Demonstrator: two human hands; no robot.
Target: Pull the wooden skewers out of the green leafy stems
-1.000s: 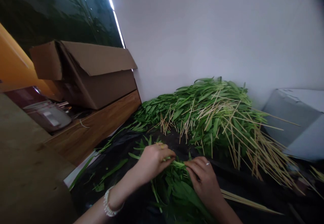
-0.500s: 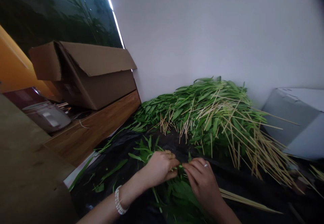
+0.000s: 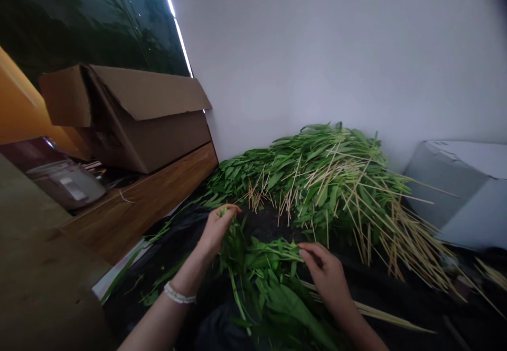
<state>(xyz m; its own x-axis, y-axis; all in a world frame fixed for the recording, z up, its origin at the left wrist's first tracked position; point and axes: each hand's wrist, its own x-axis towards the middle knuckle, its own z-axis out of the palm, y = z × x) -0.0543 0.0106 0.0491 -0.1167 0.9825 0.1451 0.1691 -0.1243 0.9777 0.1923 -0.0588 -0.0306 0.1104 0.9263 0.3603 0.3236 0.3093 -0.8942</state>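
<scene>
My left hand [image 3: 216, 229] is closed round the top of a leafy green sprig [image 3: 234, 242], whose leaves hang below the fingers. To its right, my right hand [image 3: 327, 271] pinches the stem ends of a small bunch of leafy greens [image 3: 277, 250] between thumb and fingertips. Larger loose leaves [image 3: 287, 303] lie under and between the hands on a black plastic sheet [image 3: 202, 324]. Several thin pale sticks [image 3: 392, 318] lie beside my right forearm and partly behind it.
A heap of leafy greens [image 3: 253, 166] with many thin sticks [image 3: 415, 245] rests against the white wall [image 3: 336, 49]. On a wooden ledge [image 3: 158, 203] at left stand an open cardboard box [image 3: 170, 139] and a clear container [image 3: 71, 182]. At right is a white box [image 3: 467, 192].
My hands, close together before, have moved apart. The left has risen up and left with the sprig; the right has shifted slightly right, and the bunch at its fingertips now shows.
</scene>
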